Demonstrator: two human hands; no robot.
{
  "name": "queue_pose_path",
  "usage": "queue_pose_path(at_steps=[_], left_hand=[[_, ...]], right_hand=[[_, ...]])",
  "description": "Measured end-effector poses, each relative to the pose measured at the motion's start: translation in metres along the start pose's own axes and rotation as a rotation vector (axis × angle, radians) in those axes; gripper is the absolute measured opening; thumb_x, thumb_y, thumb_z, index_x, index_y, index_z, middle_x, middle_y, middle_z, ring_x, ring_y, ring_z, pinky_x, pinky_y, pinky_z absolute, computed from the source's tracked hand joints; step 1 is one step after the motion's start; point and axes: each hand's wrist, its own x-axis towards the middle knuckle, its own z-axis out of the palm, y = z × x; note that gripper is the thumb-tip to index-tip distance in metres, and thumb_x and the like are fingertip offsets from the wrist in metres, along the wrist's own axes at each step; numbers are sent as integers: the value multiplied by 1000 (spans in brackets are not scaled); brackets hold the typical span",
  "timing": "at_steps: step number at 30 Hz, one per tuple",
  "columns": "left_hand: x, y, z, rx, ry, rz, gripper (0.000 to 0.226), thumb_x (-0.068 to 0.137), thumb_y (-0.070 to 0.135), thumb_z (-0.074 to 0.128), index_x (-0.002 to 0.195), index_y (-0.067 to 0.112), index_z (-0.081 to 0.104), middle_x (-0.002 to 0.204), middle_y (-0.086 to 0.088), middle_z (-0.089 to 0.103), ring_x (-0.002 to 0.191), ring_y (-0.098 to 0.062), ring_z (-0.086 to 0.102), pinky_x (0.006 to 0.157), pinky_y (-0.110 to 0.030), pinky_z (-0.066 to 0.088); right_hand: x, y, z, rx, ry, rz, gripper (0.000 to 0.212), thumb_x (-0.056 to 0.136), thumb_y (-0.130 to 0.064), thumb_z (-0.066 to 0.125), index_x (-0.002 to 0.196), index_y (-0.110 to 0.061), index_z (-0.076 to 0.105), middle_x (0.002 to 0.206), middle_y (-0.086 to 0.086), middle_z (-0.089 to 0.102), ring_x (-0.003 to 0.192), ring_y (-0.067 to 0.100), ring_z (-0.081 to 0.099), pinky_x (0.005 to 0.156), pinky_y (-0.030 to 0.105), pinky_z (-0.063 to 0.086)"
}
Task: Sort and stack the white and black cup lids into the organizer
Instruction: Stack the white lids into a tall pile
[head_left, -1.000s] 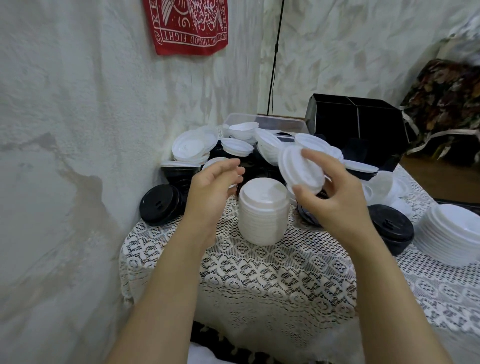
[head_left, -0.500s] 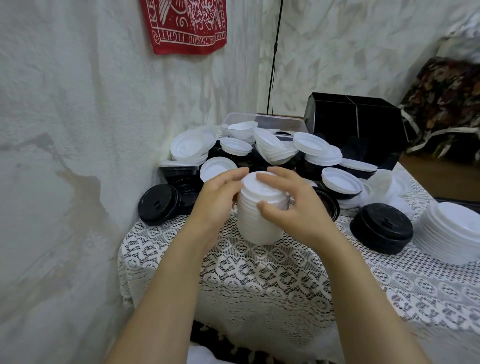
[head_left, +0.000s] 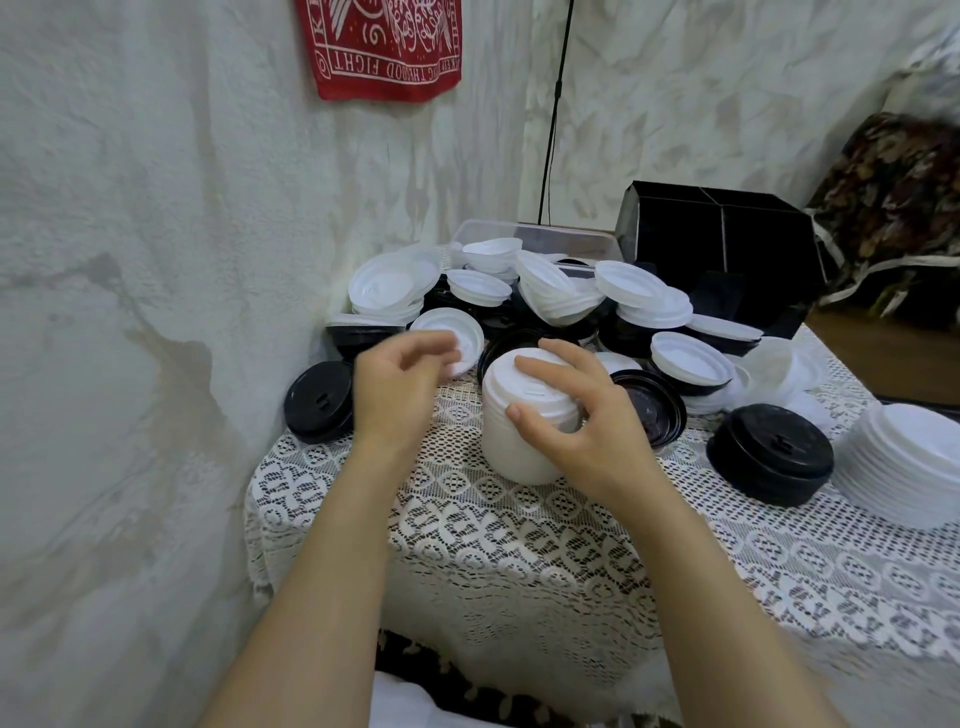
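Many loose lids (head_left: 550, 296) crowd the stack (head_left: 511, 452) right hand (head_left: 587, 426) grips; left hand (head_left: 400, 384) slack, empty.

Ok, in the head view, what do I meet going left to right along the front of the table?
Left black lid stack → left hand → central white lid stack, gripped by the right hand → right black lid stack → far-right white lid stack.
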Motion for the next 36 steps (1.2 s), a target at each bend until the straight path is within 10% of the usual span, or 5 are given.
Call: queue_pose_path(at_steps=[7,13,18,27,36], left_hand=[[17,-25,-6,1019,9,476,34,89,10,55,122,11,63,120,-6,64,114,-24,55,103,-36,31],[33,-34,16,1453,-73,407,21,95,23,49,105,23,67,110,2,63,117,-21,47,112,-42,17],[29,-26,14,999,156,502,21,95,23,50,95,13,69,87,-2,69,87,-24,60,95,-36,32],[-5,17,4,-654,-16,-141,6,91,3,57,91,8,60,84,-4,69,77,-13,64,70,-24,56],[-28,24,14,-436,-386,119,40,69,-2,71,105,15,67,103,-6,73,100,-22,68,88,-34,55]], right_hand=[[-1,1,3,50,23,3,37,83,-25,73,118,-31,64,137,-19,41,116,-21,35,96,1,29],[-1,1,2,50,19,13,36,84,-26,72,118,-32,64,140,-18,40,121,-11,37,102,11,31],[0,1,1,35,8,7,35,84,-28,72,117,-35,63,139,-19,40,119,-15,37,101,9,30],[1,-4,-3,-41,20,-24,55,83,-51,67,134,-41,48,146,-20,32,137,-1,26,111,24,24],[9,-40,5,33,144,-107,83,71,-55,66,143,-22,41,137,-15,41,134,3,35,113,27,30]])
